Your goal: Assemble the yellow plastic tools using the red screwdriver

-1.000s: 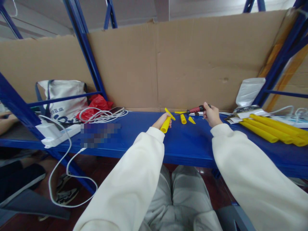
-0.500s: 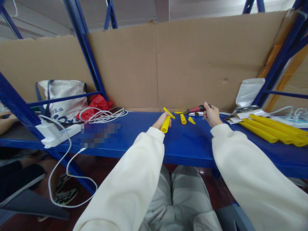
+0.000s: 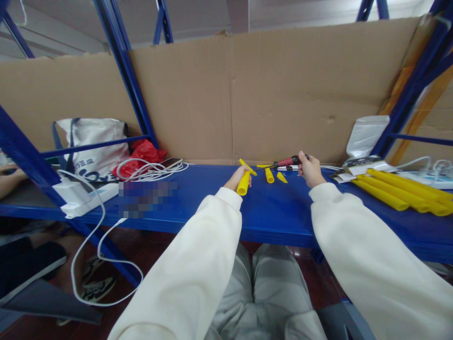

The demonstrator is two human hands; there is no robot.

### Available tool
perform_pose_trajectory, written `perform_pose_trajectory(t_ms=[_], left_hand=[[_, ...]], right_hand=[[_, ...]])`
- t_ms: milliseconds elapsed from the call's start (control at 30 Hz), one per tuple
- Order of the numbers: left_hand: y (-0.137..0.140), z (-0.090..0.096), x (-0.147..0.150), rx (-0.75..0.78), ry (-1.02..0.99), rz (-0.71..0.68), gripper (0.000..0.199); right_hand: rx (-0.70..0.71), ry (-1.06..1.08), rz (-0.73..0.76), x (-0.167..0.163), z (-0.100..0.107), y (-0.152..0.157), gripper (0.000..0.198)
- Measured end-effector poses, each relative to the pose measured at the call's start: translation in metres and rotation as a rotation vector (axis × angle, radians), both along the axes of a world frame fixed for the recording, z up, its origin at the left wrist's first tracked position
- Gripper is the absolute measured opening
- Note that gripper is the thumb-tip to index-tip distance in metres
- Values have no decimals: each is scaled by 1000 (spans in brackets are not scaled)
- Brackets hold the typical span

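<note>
My left hand [image 3: 236,178] is closed around a yellow tube [image 3: 243,184], whose open end faces me. Across the tube's far end lies a narrow yellow piece [image 3: 247,167]. In my right hand [image 3: 310,170] is a screwdriver [image 3: 287,161] with a red and black handle. Its thin shaft points left and reaches the narrow piece; whether the tip sits in a screw is too small to tell. Between my hands, a short yellow tube [image 3: 270,176] and a small flat yellow piece [image 3: 282,177] lie on the blue tabletop [image 3: 279,208].
Several long yellow tubes [image 3: 399,191] lie at the right beside flat packets [image 3: 368,165]. At the left are a white power strip [image 3: 92,198], coiled white cable [image 3: 152,172], a red plastic bag [image 3: 146,152] and a cloth bag [image 3: 94,146]. Upright cardboard [image 3: 283,94] lines the back. Another person's hand [image 3: 10,177] shows far left.
Both hands stay nearly in place. My right hand and the screwdriver have shifted very slightly; the grip on each thing is the same.
</note>
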State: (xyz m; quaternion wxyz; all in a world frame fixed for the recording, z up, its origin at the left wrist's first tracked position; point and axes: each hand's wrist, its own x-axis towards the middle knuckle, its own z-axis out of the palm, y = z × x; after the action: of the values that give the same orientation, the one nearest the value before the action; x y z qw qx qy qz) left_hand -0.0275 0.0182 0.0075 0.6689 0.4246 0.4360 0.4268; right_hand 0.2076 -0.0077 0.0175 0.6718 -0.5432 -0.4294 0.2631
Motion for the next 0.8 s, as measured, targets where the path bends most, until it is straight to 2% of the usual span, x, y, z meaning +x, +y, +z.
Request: perform_pose_trajectory(t_ms=[433, 600, 800], left_hand=[[7, -5, 0, -3, -25, 14, 24], [1, -2, 0, 32, 52, 32, 29], [-1, -2, 1, 54, 72, 14, 26]], right_hand=[[51, 83, 22, -3, -2, 3, 45], [47, 78, 31, -2, -4, 4, 46], [60, 103, 17, 1, -5, 8, 45]])
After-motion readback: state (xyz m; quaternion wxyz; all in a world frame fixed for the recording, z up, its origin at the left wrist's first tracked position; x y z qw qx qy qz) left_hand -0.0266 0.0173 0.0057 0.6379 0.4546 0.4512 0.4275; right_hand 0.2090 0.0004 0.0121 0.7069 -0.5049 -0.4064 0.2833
